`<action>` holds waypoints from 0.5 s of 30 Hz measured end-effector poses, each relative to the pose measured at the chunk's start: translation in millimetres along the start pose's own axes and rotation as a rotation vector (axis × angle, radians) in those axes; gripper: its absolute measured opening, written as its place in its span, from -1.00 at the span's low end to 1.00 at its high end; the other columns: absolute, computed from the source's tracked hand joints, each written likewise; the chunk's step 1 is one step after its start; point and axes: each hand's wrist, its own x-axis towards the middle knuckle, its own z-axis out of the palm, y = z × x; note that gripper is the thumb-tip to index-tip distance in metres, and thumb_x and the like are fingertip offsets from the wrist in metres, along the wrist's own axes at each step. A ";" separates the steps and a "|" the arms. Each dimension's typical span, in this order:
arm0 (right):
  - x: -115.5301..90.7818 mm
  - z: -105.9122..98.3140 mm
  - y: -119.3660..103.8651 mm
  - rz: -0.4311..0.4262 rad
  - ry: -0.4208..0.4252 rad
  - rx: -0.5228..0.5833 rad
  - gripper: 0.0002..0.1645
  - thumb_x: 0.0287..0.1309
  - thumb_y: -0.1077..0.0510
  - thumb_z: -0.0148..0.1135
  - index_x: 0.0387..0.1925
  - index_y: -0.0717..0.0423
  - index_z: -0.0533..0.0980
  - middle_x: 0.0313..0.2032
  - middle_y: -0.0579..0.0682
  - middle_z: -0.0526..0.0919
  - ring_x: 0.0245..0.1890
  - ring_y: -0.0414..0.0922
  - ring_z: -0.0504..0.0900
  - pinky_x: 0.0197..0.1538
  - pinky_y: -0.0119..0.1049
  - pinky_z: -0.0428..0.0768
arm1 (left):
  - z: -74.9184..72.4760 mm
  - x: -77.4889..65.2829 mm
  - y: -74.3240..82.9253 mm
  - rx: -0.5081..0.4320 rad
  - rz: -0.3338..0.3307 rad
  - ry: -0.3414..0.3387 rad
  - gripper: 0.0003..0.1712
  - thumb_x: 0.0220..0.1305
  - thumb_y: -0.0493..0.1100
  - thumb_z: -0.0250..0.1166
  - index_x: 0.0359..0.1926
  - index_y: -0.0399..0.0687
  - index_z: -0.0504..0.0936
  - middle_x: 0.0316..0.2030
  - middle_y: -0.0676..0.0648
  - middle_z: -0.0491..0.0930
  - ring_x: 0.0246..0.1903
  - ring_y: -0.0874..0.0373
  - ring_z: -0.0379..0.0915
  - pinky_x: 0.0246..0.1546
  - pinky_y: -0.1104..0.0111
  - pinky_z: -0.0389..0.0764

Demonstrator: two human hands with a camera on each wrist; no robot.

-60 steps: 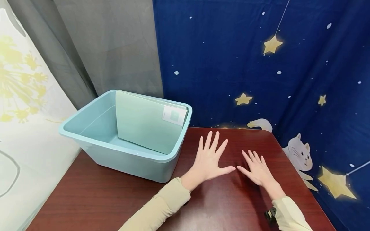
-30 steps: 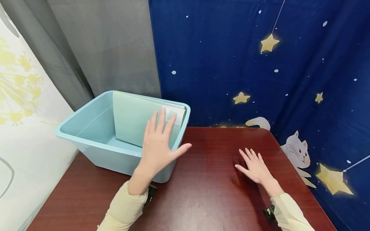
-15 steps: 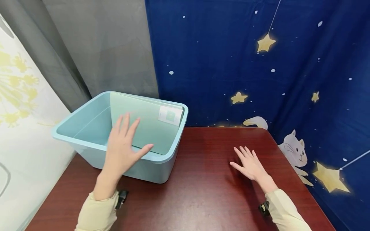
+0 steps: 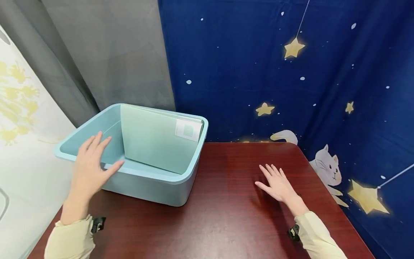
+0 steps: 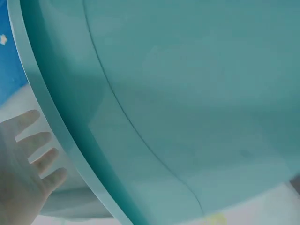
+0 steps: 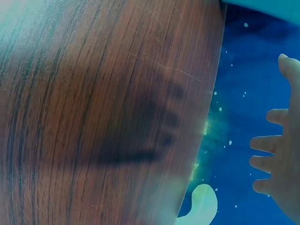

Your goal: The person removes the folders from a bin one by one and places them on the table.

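Note:
A light blue plastic bin (image 4: 145, 189) stands on the left part of the table. Inside it, a pale green folder or flat box (image 4: 155, 144) with a white label (image 4: 188, 130) leans against the back wall. My left hand (image 4: 88, 171) is over the bin's front left rim, fingers spread and holding nothing. In the left wrist view the left hand (image 5: 23, 168) shows beside the bin's rim (image 5: 63, 129). My right hand (image 4: 278, 185) hovers over the right side of the table, fingers extended; its shadow falls on the wood in the right wrist view.
The dark red wooden table (image 4: 223, 216) has a rounded far right corner. Behind it hang a grey curtain (image 4: 119, 50) and a blue curtain (image 4: 233, 64) with stars and a cat. White fabric with yellow print (image 4: 29, 172) hangs at the left.
My left hand has swept left, from the table right of the bin, across its front, to its left end. The right hand has barely moved; the head view has shifted slightly.

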 end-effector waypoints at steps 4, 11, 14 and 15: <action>-0.9 -0.3 0.1 0.004 0.005 0.000 -0.11 0.12 -0.34 -0.03 0.30 0.15 0.19 0.26 0.30 0.21 0.28 0.25 0.08 0.26 0.21 -0.07 | -8.8 -2.4 -15.8 -0.017 -0.054 0.036 -0.09 -0.12 0.21 0.31 0.15 -0.35 0.38 0.21 -0.40 0.23 0.22 -0.28 0.05 0.27 0.04 -0.05; -2.4 0.8 0.8 0.010 0.000 0.010 -0.10 0.12 -0.35 -0.04 0.31 0.14 0.18 0.26 0.29 0.20 0.28 0.24 0.09 0.27 0.19 -0.07 | -17.9 -5.8 -41.3 0.014 -0.108 0.076 -0.11 -0.19 0.15 0.35 0.10 -0.38 0.42 0.16 -0.42 0.29 0.17 -0.30 0.12 0.23 0.03 0.00; -3.0 0.9 0.9 0.006 -0.005 0.006 -0.10 0.12 -0.36 -0.05 0.31 0.15 0.17 0.26 0.29 0.20 0.28 0.24 0.10 0.26 0.20 -0.06 | -21.9 -7.0 -55.6 0.054 -0.139 0.063 -0.15 -0.14 0.15 0.32 0.09 -0.37 0.42 0.15 -0.43 0.30 0.16 -0.31 0.12 0.22 0.00 0.01; -3.1 0.9 1.3 0.006 -0.004 0.005 -0.10 0.12 -0.35 -0.05 0.31 0.15 0.17 0.26 0.30 0.20 0.28 0.24 0.10 0.26 0.20 -0.05 | -23.6 -7.4 -60.9 0.070 -0.160 0.047 -0.16 -0.11 0.15 0.30 0.10 -0.36 0.42 0.16 -0.42 0.29 0.17 -0.30 0.10 0.23 0.00 -0.01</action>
